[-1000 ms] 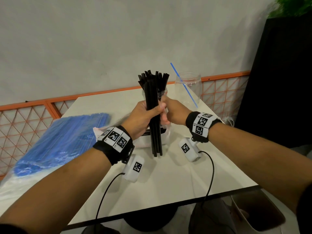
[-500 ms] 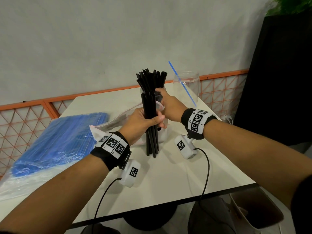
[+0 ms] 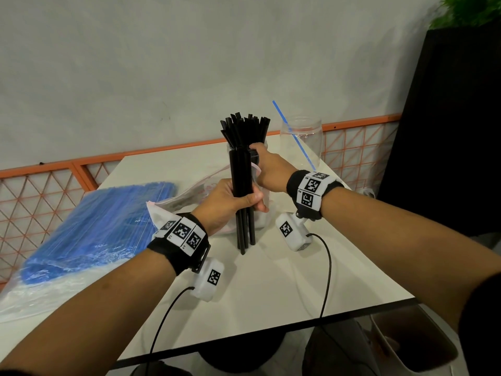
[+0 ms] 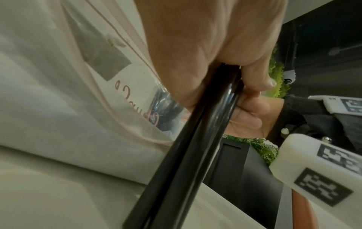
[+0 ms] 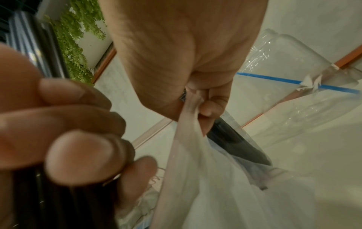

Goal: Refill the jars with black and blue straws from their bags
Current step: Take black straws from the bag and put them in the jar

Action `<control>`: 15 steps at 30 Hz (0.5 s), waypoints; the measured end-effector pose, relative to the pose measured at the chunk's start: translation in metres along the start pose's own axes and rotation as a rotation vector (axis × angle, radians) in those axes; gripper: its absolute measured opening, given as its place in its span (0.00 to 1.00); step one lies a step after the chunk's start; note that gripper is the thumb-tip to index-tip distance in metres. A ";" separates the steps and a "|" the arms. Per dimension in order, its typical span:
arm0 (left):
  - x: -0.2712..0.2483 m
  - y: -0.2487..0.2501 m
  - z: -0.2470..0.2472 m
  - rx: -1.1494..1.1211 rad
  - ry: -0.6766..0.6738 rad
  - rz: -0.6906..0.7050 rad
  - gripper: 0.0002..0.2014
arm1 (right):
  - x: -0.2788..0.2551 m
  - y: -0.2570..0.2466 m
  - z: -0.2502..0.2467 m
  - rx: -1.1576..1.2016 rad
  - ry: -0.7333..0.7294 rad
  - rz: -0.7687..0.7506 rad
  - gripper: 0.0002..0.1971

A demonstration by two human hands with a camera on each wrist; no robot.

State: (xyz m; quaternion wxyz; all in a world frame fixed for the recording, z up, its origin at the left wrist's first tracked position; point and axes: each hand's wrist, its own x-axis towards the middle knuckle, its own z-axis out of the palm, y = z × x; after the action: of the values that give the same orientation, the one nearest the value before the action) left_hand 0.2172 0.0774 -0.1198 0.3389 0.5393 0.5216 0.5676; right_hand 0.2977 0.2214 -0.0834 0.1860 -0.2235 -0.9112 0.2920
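Note:
My left hand [image 3: 244, 198] grips a bundle of black straws [image 3: 241, 169] upright, with their lower ends just above the white table [image 3: 271, 294]. The left wrist view shows the left hand [image 4: 245, 93] wrapped around the bundle [image 4: 195, 147]. Higher up behind the bundle, my right hand [image 3: 257, 156] pinches the edge of a translucent plastic bag [image 3: 189, 196]. In the right wrist view the right hand [image 5: 201, 105] holds bunched bag film [image 5: 205, 178]. A clear jar [image 3: 303, 137] with one blue straw [image 3: 295, 137] stands at the back right. Another clear jar [image 3: 266, 217] is mostly hidden behind the bundle.
A big bag of blue straws [image 3: 95, 226] lies on the table's left side. An orange lattice fence [image 3: 40, 196] runs behind the table, and a black cabinet [image 3: 447, 131] stands at the right. Wrist-camera cables trail over the front edge.
My right hand has left the bundle and risen to the bag's edge behind the straw tops. The left hand still holds the black straws upright.

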 end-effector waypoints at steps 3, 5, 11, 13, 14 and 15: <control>0.000 0.000 -0.001 -0.014 -0.010 -0.019 0.07 | 0.002 0.001 -0.001 -0.014 0.005 -0.009 0.37; 0.000 0.003 -0.001 -0.018 -0.004 -0.019 0.07 | 0.003 0.000 -0.002 -0.033 0.006 -0.010 0.34; 0.019 0.049 -0.015 -0.108 0.035 0.119 0.07 | 0.013 -0.009 -0.009 -0.124 0.023 0.023 0.16; 0.031 0.070 -0.024 -0.141 0.087 0.179 0.08 | 0.015 -0.011 -0.012 -0.123 0.018 0.022 0.13; 0.037 0.079 -0.028 -0.148 0.121 0.204 0.08 | 0.015 -0.013 -0.013 -0.126 0.014 0.025 0.13; 0.043 0.087 -0.031 -0.156 0.158 0.227 0.08 | 0.015 -0.013 -0.014 -0.132 0.011 0.027 0.14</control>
State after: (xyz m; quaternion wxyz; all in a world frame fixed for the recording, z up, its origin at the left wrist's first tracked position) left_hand 0.1942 0.0918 -0.0216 0.2715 0.5206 0.4367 0.6816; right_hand 0.2881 0.2253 -0.0618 0.1716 -0.2493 -0.9243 0.2326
